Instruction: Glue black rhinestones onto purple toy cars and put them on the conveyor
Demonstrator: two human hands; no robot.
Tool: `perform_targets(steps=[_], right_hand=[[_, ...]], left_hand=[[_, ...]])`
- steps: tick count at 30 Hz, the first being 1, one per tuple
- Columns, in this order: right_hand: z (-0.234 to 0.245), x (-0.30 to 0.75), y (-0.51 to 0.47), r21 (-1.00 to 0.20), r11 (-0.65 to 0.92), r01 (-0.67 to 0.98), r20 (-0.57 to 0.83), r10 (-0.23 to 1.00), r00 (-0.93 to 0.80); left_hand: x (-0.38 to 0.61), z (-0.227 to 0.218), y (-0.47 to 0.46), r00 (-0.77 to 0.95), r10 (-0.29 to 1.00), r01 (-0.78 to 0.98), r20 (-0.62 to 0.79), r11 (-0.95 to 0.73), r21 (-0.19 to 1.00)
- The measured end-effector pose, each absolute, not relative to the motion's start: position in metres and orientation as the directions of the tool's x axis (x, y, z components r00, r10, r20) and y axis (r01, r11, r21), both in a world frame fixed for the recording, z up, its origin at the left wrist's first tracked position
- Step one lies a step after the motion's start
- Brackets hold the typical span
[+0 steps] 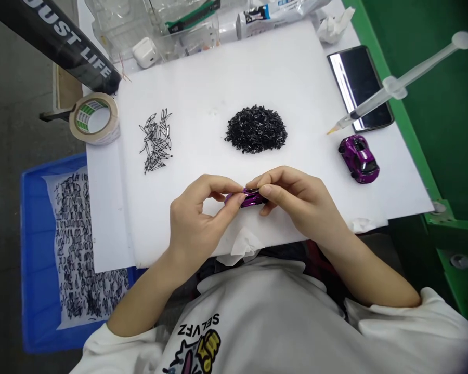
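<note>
Left hand (197, 218) pinches the near-left part of a purple car (252, 198) between thumb and fingers; right hand (302, 202) is closed on its right end, fingertips almost meeting. We place that car at the near middle of the white board (187, 93), partly covered by fingers. Going left to right, we log: blue bin (33, 259) with a sheet (78, 249) of black bits, below the board; tape (78, 131) at the board's left edge, black tube (74, 49) just beyond; thin black outlines (156, 140), scattered; tissue (244, 244) at the near edge; black pile (256, 129) beyond the hands; second car (359, 159), untouched; syringe (374, 101), crossing over the phone (343, 72), tip near that second car.
</note>
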State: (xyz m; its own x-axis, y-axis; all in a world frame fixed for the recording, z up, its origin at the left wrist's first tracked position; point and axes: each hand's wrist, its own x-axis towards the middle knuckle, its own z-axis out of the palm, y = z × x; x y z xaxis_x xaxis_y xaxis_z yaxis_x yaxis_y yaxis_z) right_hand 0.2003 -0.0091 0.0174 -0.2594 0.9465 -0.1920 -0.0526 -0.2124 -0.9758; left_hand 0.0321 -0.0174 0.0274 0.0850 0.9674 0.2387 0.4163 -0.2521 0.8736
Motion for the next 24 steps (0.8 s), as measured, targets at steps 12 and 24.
perform_targets(steps=[12, 24], right_hand=[[0.0184, 0.1982, -0.0096, -0.943, -0.258, -0.211, -0.205, 0.949, -0.241], [0.0179, 0.1989, -0.0101, -0.933, -0.267, -0.241, -0.198, 0.941, -0.275]], left_hand=[[0.0284, 0.0213, -0.0267, 0.112, 0.943, 0.633, 0.313, -0.311, 0.709], [0.0317, 0.0227, -0.0259, 0.149, 0.939, 0.711, 0.309, -0.319, 0.626]])
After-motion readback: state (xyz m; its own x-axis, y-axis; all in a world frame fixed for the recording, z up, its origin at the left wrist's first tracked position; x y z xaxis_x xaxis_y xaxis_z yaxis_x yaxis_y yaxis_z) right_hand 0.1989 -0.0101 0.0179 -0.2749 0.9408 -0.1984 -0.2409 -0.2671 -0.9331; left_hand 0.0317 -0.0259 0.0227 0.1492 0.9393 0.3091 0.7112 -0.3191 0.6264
